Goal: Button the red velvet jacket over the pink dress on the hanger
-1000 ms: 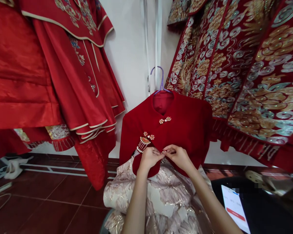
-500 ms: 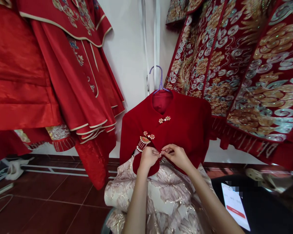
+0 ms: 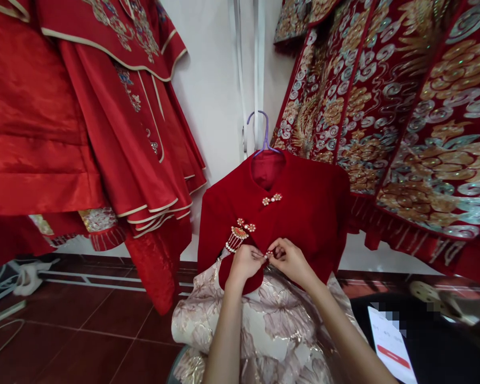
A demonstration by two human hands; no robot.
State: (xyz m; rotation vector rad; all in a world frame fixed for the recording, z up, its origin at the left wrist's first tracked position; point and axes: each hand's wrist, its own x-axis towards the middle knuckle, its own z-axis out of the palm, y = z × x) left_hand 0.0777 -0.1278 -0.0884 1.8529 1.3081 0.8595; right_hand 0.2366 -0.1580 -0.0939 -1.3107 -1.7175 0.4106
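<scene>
A dark red velvet jacket (image 3: pixel 304 197) hangs on a purple hanger (image 3: pixel 266 133). Two flower-shaped beaded clasps show on its front: the upper clasp (image 3: pixel 272 199) at the neck, and the middle clasp (image 3: pixel 246 225) beside a fan-shaped tassel brooch (image 3: pixel 237 238). At the lower front edge, my left hand (image 3: pixel 246 264) and my right hand (image 3: pixel 291 261) meet, fingertips pinched on either side of a small beaded clasp (image 3: pixel 268 255). My fingers cover most of it, so I cannot tell whether its halves are joined. Beneath lies pale floral fabric (image 3: pixel 272 314) with a metallic sheen.
Red garments (image 3: pixel 116 117) with cream piping hang at the left, and a heavily embroidered red garment (image 3: pixel 384 117) hangs at the right. A phone (image 3: pixel 392 346) rests on a black surface (image 3: pixel 440 346) at lower right. White rack bars (image 3: pixel 100 282) run low above the tiled floor (image 3: pixel 104 325).
The whole view has shifted slightly, so everything sits a little lower and further right. Both hands stay pinched at the lower clasp, with only small finger movement.
</scene>
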